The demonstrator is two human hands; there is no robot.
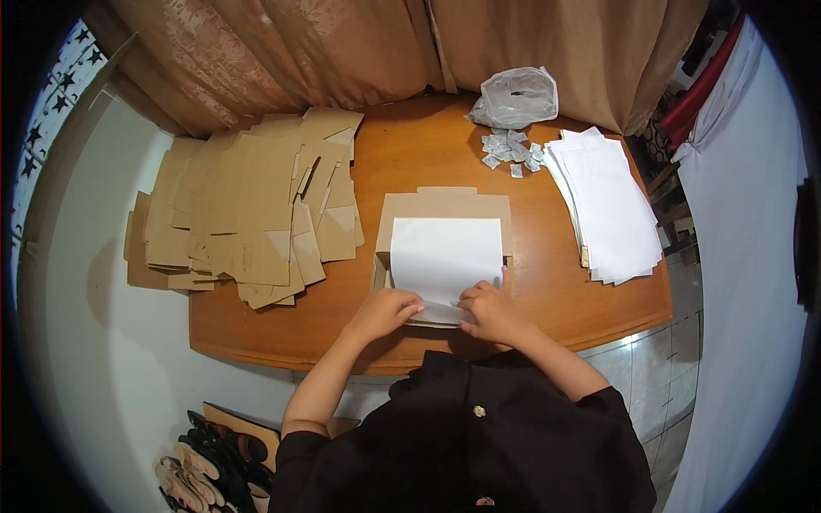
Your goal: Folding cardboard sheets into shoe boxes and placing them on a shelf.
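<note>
1. On the left of the desk (547, 299) lies the stack of flat cardboard blanks (248, 209), fanned and overlapping. It is well apart from the hands, and is best left undisturbed while the sheet is being seated.
2. The left hand (386, 312) rests curled, fingers bent down onto the near edge of the white paper sheet (445, 255). It presses rather than grips. I judge it should hold that corner flat so the sheet cannot slide.
3. The sheet lies inside the open cardboard box (445, 205) at the desk's middle, covering most of its floor. Its near edge looks folded or tucked under the fingers.
4. The right hand (492, 312) is likewise half closed, pinching the sheet's near right edge with one finger raised. Even pressure from both sides should keep the fold square.
5. Further right lie small grey sachets (510, 154), a plastic bag (517, 97) and the pile of white sheets (603, 205).
</note>
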